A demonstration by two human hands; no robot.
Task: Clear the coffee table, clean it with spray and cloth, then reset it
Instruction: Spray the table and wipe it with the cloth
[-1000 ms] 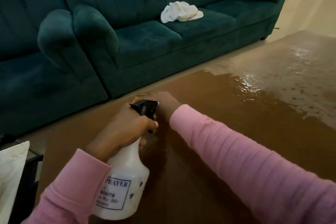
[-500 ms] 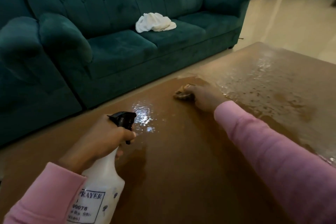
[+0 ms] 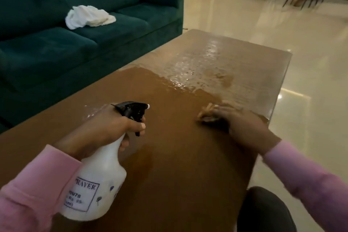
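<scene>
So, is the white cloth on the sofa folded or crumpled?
Crumpled: the white cloth lies in a loose bunched heap on the sofa seat.

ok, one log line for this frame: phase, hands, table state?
phase: wipe | left hand: grips spray bottle above coffee table | right hand: presses cloth on it near right edge | far end: wet

White spray bottle [image 3: 98, 181] is tilting at seven o'clock above the half-wet brown bench [image 3: 178, 156]; tan cloth [image 3: 206, 109] is lying at three o'clock.

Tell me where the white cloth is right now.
In the head view, upper left: the white cloth lies crumpled on the seat of the teal sofa.
</scene>
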